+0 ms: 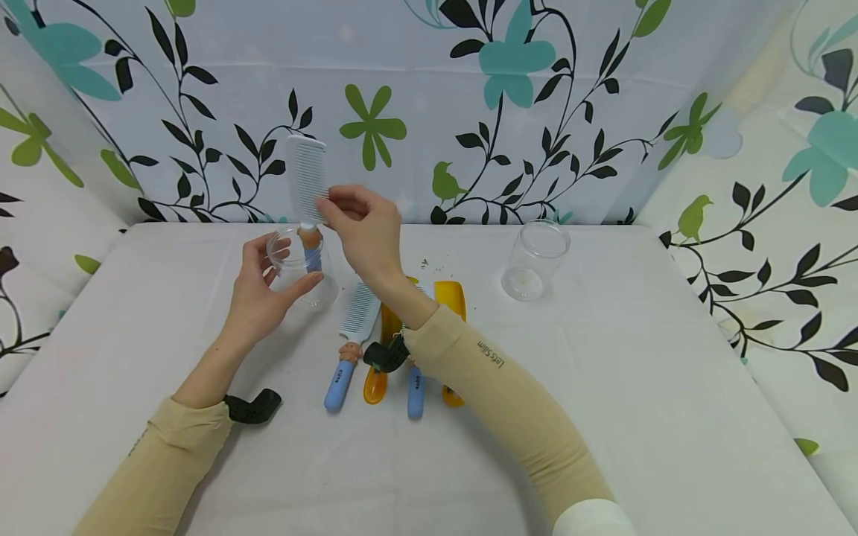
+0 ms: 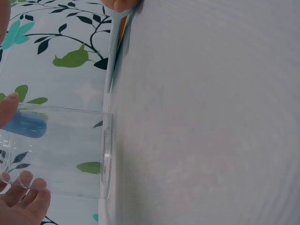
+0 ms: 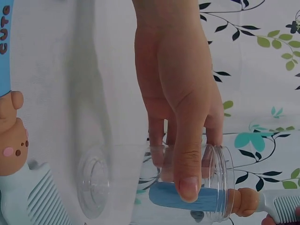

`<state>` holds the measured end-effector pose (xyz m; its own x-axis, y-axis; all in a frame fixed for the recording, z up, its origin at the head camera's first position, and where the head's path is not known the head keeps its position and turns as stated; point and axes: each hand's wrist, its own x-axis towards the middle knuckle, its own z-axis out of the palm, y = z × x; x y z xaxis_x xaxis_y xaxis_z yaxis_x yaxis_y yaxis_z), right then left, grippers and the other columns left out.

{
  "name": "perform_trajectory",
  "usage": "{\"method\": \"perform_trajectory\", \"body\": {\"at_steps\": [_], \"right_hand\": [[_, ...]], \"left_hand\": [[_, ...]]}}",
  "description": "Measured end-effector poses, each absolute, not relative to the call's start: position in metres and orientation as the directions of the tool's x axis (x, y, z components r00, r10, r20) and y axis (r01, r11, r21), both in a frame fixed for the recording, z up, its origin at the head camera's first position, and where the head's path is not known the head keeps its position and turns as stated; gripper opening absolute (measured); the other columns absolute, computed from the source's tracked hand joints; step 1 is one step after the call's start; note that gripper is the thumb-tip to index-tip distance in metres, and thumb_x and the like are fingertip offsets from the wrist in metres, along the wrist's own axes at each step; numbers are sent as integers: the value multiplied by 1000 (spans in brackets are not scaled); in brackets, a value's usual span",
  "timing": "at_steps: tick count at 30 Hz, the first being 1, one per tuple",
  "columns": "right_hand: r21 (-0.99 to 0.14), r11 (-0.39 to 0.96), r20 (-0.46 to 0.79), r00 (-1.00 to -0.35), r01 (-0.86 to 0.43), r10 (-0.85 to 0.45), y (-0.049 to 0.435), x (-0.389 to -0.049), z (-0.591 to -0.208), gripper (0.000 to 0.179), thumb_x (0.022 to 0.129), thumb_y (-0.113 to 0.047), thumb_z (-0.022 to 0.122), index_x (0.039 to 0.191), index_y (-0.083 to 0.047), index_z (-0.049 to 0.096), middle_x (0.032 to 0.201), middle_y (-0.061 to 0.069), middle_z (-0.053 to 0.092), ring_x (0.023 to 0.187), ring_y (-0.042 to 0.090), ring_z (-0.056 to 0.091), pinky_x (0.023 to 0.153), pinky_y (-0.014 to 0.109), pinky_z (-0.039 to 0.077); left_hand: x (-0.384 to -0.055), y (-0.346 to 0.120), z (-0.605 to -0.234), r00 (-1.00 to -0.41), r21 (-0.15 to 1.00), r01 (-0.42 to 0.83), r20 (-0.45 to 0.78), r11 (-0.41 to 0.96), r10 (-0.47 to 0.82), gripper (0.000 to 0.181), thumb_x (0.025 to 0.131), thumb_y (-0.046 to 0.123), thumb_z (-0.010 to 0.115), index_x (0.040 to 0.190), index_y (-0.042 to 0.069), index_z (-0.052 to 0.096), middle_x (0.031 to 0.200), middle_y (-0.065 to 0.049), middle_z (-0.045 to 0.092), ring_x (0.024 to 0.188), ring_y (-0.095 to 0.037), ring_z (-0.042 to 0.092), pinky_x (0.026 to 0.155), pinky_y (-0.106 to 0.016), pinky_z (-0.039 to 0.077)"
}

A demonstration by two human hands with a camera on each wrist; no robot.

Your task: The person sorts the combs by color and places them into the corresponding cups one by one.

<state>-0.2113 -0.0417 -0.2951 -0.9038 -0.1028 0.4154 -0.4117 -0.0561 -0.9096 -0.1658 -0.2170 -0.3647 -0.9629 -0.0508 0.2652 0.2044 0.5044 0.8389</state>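
My left hand (image 1: 260, 299) grips a clear jar (image 1: 328, 286) round its side, thumb in front and fingers behind. With thumb and fingers my right hand (image 1: 367, 231) pinches a pale comb (image 1: 304, 171) by its toothed part, teeth end up. A brown figure joins the comb to its blue handle (image 3: 183, 197), which reaches through the jar's mouth and shows inside the glass. In the left wrist view the handle (image 2: 28, 124) hangs in the upper part of the jar (image 2: 70, 154), above its base.
Similar blue-handled combs, one left (image 1: 340, 383) and one right (image 1: 415, 393), lie below my right forearm. Among them are yellow combs (image 1: 450, 296), partly hidden by the arm. A second clear jar (image 1: 534, 260) stands at the back right. Patterned cloth (image 1: 375, 89) hangs behind the table.
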Motion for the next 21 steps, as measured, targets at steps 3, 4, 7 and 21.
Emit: {"method": "perform_trajectory", "body": {"at_steps": [3,4,7,21], "right_hand": [[-911,-55,411,-905,-408,-106,-42,-211,-296,21,93,-11,70,110,2,70,103,14,74,87,16,72,82,19,60],[-911,-53,413,-905,-409,-107,-43,-211,-297,21,93,-11,70,110,2,71,103,14,74,88,16,72,82,19,59],[-909,-44,417,-902,-415,-112,-43,-212,-297,21,93,-11,71,110,2,71,103,14,74,88,15,72,82,19,59],[-919,-28,394,-909,-394,-138,-44,-213,-297,18,93,-13,71,107,-3,73,99,10,76,87,13,72,80,19,59]], "left_hand": [[-166,-217,-365,-964,840,203,263,504,-50,82,90,25,76,149,5,23,152,-17,40,141,-36,36,121,-54,28],[-165,-217,-365,-964,840,202,262,503,-51,82,90,25,76,149,6,23,153,-17,40,142,-36,36,121,-54,28],[-165,-217,-365,-964,842,203,262,500,-51,82,89,24,76,149,6,23,152,-18,40,142,-37,35,121,-55,28],[-166,-218,-365,-964,841,204,262,502,-47,83,89,25,76,149,5,22,153,-19,39,143,-38,34,121,-55,28]]}}
